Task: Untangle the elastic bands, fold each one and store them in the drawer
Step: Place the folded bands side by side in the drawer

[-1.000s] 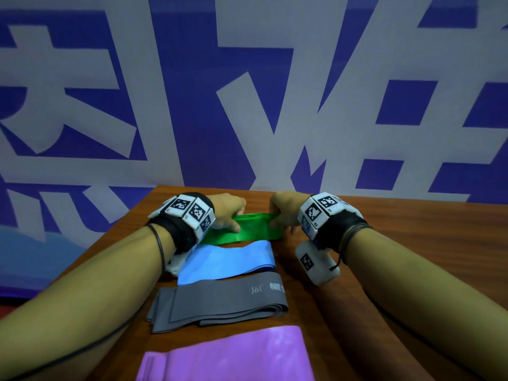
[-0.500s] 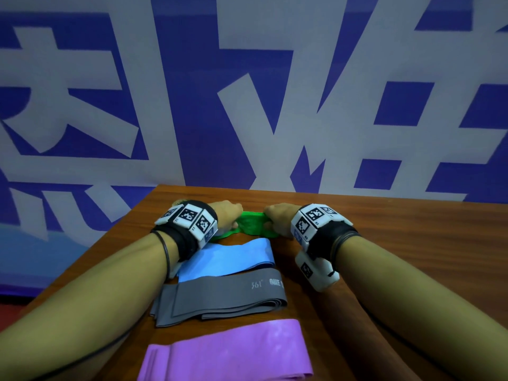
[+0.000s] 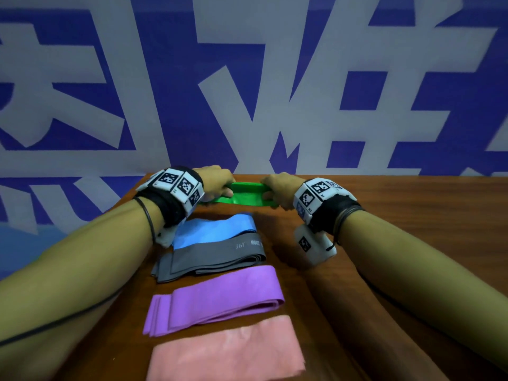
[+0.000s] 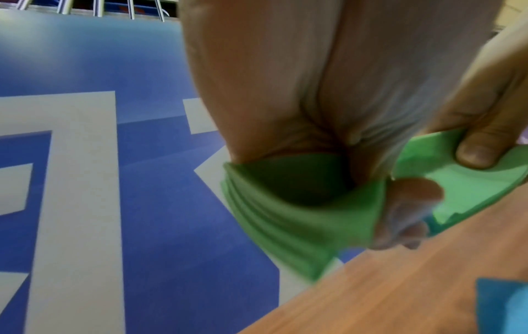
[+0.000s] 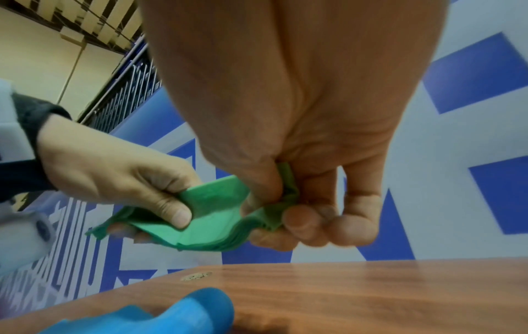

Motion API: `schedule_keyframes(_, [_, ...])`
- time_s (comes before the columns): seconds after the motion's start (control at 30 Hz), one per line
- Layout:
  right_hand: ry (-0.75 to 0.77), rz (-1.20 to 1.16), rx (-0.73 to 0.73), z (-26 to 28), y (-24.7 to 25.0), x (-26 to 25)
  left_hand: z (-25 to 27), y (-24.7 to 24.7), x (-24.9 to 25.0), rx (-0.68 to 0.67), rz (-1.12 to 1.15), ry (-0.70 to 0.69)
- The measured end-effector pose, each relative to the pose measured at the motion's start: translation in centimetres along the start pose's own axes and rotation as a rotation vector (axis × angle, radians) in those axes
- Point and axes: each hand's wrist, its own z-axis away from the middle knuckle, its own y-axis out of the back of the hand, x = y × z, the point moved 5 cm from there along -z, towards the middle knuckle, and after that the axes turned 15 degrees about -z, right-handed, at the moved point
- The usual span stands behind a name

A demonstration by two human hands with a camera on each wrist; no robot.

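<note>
A folded green elastic band (image 3: 247,196) hangs just above the far end of the wooden table (image 3: 412,229), held between both hands. My left hand (image 3: 220,185) grips its left end, fingers curled into the folds (image 4: 300,217). My right hand (image 3: 275,188) pinches its right end, thumb and fingers bunching the green band (image 5: 211,217). Closer to me lie folded bands in a row: blue (image 3: 214,229), grey (image 3: 214,259), purple (image 3: 217,301) and pink (image 3: 228,353). No drawer is in view.
A blue and white banner wall (image 3: 247,92) rises right behind the table's far edge. The table's left edge (image 3: 129,193) runs close to my left wrist. Bare wood spreads to the right of the bands.
Both hands have carried the green band farther from me toward the table's far edge and lifted it slightly. The head view tilted down, bringing the pink band into sight.
</note>
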Motion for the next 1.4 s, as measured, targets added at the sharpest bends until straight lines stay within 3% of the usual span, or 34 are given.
schedule_keyframes(0.4, [-0.197, -0.147, 0.065, 11.9, 3.2, 6.3, 3.0, 4.9, 11.7, 0.079, -0.050, -0.260])
schedule_keyframes(0.67, [-0.337, -0.256, 0.073, 22.2, 2.9, 12.4, 5.6, 6.1, 21.9, 0.023, -0.089, -0.469])
schedule_keyframes(0.87, [-0.368, -0.358, 0.140, 29.9, 3.3, 15.3, 7.7, 7.4, 28.5, 0.064, -0.100, -0.544])
schedule_keyframes(1.13, [-0.438, -0.448, 0.202, 39.4, 2.7, 20.4, 12.3, 8.4, 38.1, -0.005, 0.003, -0.638])
schedule_keyframes(1.4, [-0.570, -0.545, 0.225, 49.1, 1.7, 25.6, 17.3, 9.1, 48.4, 0.067, -0.105, -0.776])
